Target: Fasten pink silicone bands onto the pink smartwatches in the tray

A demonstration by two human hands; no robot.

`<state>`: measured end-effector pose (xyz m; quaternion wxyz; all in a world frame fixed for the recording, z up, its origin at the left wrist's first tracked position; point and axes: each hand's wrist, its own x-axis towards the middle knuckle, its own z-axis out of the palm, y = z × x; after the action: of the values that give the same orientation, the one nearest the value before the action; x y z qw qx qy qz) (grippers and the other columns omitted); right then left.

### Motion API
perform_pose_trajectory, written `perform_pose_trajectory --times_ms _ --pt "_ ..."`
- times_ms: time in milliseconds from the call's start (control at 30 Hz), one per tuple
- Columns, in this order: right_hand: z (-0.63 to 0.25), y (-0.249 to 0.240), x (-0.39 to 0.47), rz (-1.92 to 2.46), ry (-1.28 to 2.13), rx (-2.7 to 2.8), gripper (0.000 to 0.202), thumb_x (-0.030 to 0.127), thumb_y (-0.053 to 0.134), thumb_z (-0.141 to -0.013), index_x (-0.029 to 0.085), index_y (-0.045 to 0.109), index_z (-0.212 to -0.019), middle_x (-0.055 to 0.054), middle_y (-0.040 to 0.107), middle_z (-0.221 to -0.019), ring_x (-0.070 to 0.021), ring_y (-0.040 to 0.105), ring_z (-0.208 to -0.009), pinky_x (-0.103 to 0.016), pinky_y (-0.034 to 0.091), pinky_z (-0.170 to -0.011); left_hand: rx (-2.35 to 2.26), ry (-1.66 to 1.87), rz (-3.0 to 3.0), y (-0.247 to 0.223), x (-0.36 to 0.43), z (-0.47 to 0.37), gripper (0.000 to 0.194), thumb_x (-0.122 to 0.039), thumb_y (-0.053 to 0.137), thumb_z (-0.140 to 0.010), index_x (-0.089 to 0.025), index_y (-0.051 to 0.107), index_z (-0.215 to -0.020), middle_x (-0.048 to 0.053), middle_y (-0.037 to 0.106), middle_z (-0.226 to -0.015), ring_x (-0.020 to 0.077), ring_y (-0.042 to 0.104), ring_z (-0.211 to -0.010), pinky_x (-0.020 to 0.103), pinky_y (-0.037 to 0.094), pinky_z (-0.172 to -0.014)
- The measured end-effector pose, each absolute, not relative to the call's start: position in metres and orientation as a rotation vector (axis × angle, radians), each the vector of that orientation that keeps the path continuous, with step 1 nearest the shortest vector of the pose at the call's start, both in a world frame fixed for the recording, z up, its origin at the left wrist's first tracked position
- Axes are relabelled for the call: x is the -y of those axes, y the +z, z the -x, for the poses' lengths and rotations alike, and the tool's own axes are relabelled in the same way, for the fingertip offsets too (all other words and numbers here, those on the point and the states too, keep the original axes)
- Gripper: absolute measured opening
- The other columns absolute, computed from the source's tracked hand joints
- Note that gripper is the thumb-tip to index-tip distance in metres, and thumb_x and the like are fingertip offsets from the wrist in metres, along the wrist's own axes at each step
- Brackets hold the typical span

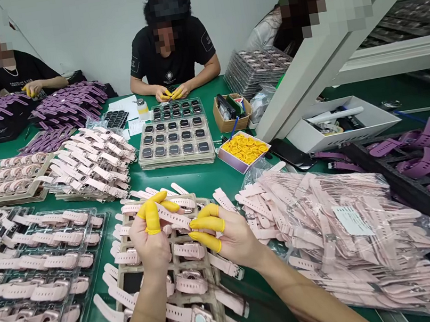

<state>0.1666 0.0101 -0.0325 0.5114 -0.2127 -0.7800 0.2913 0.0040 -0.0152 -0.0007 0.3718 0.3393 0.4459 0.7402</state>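
Note:
My left hand (152, 240) and my right hand (233, 231), both in yellow finger cots, meet above a tray. Between them they pinch a pale pink watch strap (172, 215), the left near one end and the right at the other. Whether a watch case is attached at the right fingertips is hidden. Beneath, the beige tray (121, 277) holds several watches with pink straps, such as one watch (200, 320) with a light round dial on its screen. Just right of my right hand lies a heap of pink straps (287, 209), many in clear plastic bags.
Clear trays of pink-strapped watches (40, 262) stand at left, with more stacked pink straps (92, 163) behind. Ahead are a tray of watch cases (174, 145) and a box of yellow finger cots (243, 148). Purple straps (423, 151) lie right, by a slanted post (316, 54). Co-workers sit opposite.

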Motion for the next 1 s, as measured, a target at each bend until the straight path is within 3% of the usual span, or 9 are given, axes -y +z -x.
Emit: perform_pose_trajectory --times_ms 133,233,333,467,600,733,833,1000 --pt "-0.168 -0.032 -0.011 0.572 0.792 1.797 0.014 0.022 0.069 -0.097 0.028 0.073 -0.109 -0.004 0.07 -0.092 -0.0201 0.069 -0.083 -0.036 0.06 -0.074 -1.036 1.651 -1.073 -0.001 0.018 0.001 0.048 -0.056 0.069 -0.091 -0.016 0.077 -0.118 0.015 0.079 -0.106 0.0317 0.076 -0.104 0.045 0.062 -0.093" --pt "-0.168 -0.033 -0.011 0.666 0.932 1.644 0.007 0.029 0.068 -0.098 0.027 0.073 -0.102 -0.004 0.071 -0.091 -0.02 0.067 -0.083 -0.037 0.059 -0.077 -1.014 1.343 -1.388 0.004 0.019 0.0 0.047 -0.04 0.073 -0.088 -0.019 0.072 -0.13 0.017 0.072 -0.13 0.035 0.065 -0.126 0.049 0.05 -0.111" --pt "-0.165 -0.036 -0.01 0.675 1.112 1.421 0.014 0.041 0.071 -0.096 0.026 0.07 -0.095 -0.003 0.068 -0.087 -0.0175 0.064 -0.071 -0.033 0.057 -0.066 -1.105 1.197 -1.638 0.011 0.02 -0.007 0.04 -0.022 0.066 -0.091 -0.022 0.072 -0.13 0.014 0.073 -0.118 0.0306 0.068 -0.116 0.045 0.051 -0.107" --pt "-0.163 -0.041 -0.012 0.681 1.213 1.244 0.027 0.052 0.07 -0.094 0.026 0.061 -0.094 0.002 0.062 -0.074 -0.0144 0.057 -0.053 -0.029 0.053 -0.051 -1.149 1.306 -1.556 0.012 0.023 -0.009 0.038 -0.019 0.066 -0.09 -0.022 0.07 -0.128 0.009 0.071 -0.102 0.024 0.069 -0.1 0.037 0.055 -0.095" --pt "-0.172 -0.042 -0.022 0.724 1.209 1.282 0.044 0.063 0.073 -0.087 0.027 0.06 -0.108 -0.002 0.071 -0.087 -0.0203 0.07 -0.075 -0.036 0.062 -0.069 -0.929 1.33 -1.296 0.007 0.023 -0.003 0.051 -0.034 0.076 -0.088 -0.02 0.063 -0.136 0.009 0.07 -0.103 0.0226 0.067 -0.095 0.035 0.056 -0.089" --pt "-0.18 -0.043 -0.026 0.657 1.431 1.412 0.046 0.062 0.078 -0.083 0.025 0.068 -0.109 -0.008 0.076 -0.104 -0.0266 0.074 -0.098 -0.045 0.062 -0.09 -0.795 1.328 -1.08 0.005 0.02 -0.003 0.043 -0.038 0.073 -0.092 -0.021 0.064 -0.131 0.005 0.069 -0.088 0.0161 0.065 -0.072 0.03 0.056 -0.071" --pt "-0.171 -0.047 -0.021 0.605 1.557 1.392 0.049 0.065 0.077 -0.082 0.025 0.069 -0.108 -0.009 0.076 -0.108 -0.0287 0.073 -0.104 -0.05 0.06 -0.097 -0.802 1.398 -1.015 0.005 0.018 -0.004 0.037 -0.034 0.078 -0.089 -0.022 0.067 -0.123 0.001 0.068 -0.079 0.0132 0.063 -0.063 0.026 0.055 -0.064" --pt "-0.15 -0.049 -0.013 0.543 1.551 1.261 0.054 0.067 0.08 -0.078 0.025 0.069 -0.111 -0.008 0.073 -0.107 -0.0278 0.072 -0.1 -0.05 0.059 -0.099 -0.819 1.646 -0.944 0.007 0.018 0.001 0.028 -0.03 0.084 -0.082 -0.021 0.076 -0.108 0.002 0.072 -0.076 0.012 0.067 -0.069 0.02 0.055 -0.069"
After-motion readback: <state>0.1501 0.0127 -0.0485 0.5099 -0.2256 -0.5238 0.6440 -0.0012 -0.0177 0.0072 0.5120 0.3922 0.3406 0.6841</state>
